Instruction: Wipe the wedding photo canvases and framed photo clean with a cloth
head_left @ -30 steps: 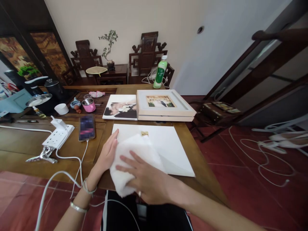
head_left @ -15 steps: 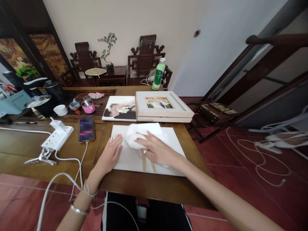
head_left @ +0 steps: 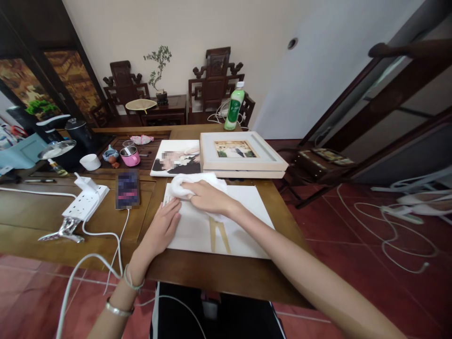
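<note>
Your right hand (head_left: 209, 197) has its fingers closed on the bunched white cloth (head_left: 180, 185), which rests on the far left part of the white board (head_left: 190, 238). Your left hand (head_left: 165, 225) lies flat, fingers stretched out, at the board's left edge. The board (two tan stripes (head_left: 213, 238) show on it) lies on the wooden table (head_left: 219, 278), nearer you than the picture frame (head_left: 243, 166)

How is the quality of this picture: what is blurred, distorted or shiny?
Head view: mosaic blocks cover the phone screen and part of the left photo; head view: edges look stretched; head view: light is soft, with a dull sheen on the table.
</note>
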### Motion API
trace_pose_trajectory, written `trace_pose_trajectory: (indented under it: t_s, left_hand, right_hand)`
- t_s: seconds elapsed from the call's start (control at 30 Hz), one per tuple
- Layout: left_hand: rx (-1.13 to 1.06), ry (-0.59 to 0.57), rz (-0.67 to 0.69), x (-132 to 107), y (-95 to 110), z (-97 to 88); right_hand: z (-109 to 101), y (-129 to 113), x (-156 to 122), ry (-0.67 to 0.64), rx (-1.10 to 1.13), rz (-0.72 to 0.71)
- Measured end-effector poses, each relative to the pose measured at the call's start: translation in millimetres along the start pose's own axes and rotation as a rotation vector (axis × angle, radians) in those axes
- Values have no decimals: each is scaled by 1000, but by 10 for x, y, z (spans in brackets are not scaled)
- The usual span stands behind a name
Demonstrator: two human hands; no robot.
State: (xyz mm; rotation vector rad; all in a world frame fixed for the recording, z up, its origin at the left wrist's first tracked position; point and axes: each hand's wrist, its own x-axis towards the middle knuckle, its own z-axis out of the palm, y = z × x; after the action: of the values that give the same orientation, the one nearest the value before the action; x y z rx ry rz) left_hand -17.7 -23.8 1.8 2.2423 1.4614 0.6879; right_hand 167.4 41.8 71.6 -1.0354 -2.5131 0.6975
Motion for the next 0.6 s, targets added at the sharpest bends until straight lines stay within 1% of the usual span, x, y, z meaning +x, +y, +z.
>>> trace_pose_trajectory:
  t_s: [0.1,0.2,0.27,0.33,0.37,0.43,0.53,0.6]
  left_hand:
    - [8,-8,-4,-7,-29,21]
    - [16,-15,-14,-8,-25,16]
    - [21,-12,-13,-7,-20,10]
    - [23,-6,-6,-6,-20,7]
    - [23,-4,-4,-6,-22,6]
    - [23,-4,-3,-5,-25,6]
    - [20,-2,3,-7,-25,8]
    - [16,5,6,-8,-25,10]
  right_hand:
    - [-149,197,-280,29,-36,87]
    - [-267,431,-639,84,-77,188]
    - [-301,562,-887,121,-118,268]
    - [-291,629,-1128,131,-172,339]
    - [-272,629,-1245,118,-199,353]
    - [-219,555,-1474,76,-235,323]
    - [-171,293,-1798,-5,-221,226]
    - [-193,85,-1973,-95,-152,185]
